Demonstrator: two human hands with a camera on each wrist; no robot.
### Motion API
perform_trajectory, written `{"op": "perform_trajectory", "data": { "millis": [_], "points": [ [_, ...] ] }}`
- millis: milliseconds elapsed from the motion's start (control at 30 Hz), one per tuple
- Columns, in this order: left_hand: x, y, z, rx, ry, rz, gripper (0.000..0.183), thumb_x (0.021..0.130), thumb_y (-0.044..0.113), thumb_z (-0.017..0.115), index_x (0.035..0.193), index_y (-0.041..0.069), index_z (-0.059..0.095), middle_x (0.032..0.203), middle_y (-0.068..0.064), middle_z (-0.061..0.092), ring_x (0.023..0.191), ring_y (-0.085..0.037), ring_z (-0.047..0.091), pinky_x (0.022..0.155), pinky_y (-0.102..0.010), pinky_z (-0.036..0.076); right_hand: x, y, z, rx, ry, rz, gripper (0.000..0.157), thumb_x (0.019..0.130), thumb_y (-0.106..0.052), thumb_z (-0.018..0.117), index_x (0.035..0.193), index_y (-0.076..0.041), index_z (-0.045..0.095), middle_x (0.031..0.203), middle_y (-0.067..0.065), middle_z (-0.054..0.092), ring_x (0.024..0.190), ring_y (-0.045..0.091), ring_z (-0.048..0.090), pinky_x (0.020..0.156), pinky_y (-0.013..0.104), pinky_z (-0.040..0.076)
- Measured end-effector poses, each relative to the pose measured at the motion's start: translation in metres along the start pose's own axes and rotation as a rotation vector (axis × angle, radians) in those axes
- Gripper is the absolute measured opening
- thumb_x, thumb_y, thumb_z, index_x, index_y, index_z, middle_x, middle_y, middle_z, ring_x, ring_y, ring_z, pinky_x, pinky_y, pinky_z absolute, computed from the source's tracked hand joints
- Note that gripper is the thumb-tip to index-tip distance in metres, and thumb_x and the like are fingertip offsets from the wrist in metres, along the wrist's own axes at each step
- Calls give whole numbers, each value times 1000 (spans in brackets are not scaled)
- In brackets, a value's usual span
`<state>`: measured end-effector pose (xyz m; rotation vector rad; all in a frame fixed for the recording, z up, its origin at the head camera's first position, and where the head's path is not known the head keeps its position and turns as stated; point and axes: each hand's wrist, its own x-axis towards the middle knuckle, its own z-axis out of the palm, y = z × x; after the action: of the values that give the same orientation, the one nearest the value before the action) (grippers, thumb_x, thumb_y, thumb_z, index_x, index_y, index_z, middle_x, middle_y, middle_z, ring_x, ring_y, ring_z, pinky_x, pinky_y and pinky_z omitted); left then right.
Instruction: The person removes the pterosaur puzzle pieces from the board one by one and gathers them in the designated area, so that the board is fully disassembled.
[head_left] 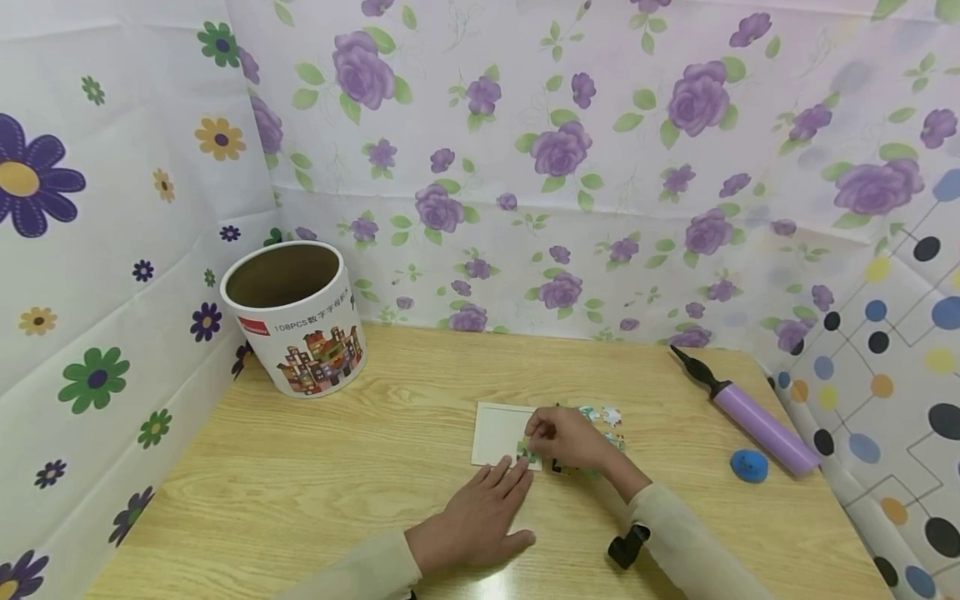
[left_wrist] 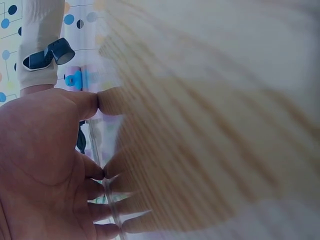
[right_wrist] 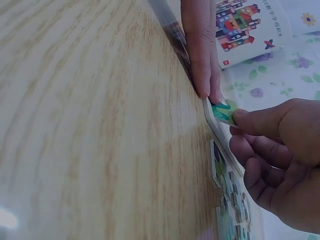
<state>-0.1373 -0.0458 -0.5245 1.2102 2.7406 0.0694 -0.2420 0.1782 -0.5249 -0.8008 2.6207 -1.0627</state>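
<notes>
A shallow white puzzle tray (head_left: 492, 433) lies on the table, with a green puzzle piece (head_left: 522, 451) at its near right corner. My right hand (head_left: 567, 437) is over the tray's right side; in the right wrist view its thumb and forefinger pinch the edge of that green piece (right_wrist: 224, 112), the other fingers curled. My left hand (head_left: 483, 515) lies palm down with straight fingers, their tips on the tray's near edge beside the piece. The left wrist view shows its palm (left_wrist: 40, 155) and fingertips meeting the table surface.
Several loose puzzle pieces (head_left: 611, 417) lie right of the tray, partly under my right hand. A purple hand pump (head_left: 765, 425) and a small blue object (head_left: 749, 466) are farther right. At the back left stands a large white bucket (head_left: 300, 321). Floral sheets (head_left: 487, 167) hang around the table.
</notes>
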Motion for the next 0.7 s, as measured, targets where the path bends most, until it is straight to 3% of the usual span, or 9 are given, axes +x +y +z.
{"op": "perform_trajectory", "data": {
  "millis": [200,467,700],
  "points": [
    [0,0,-1,3,7,4,78,106,59,36,161,3,28,168,-15,23,155,-34,23,120,-46,30,-3,-3,-5,17,67,17,6,97,-11,70,102,-16,70,88,-8,69,79,7,65,69,27,55],
    [1,1,-6,8,-21,-15,79,105,62,37,162,7,29,168,-10,24,155,-30,24,121,-48,30,-17,6,-21,-15,103,34,6,97,-17,72,102,-18,70,92,-9,69,83,6,65,74,27,55],
    [3,0,-3,-17,-18,-27,79,104,61,39,162,8,28,169,-10,23,155,-30,23,121,-48,28,-39,13,-39,50,111,59,12,97,-18,72,106,-10,71,95,-4,70,86,12,67,76,29,56]
  ]
}}
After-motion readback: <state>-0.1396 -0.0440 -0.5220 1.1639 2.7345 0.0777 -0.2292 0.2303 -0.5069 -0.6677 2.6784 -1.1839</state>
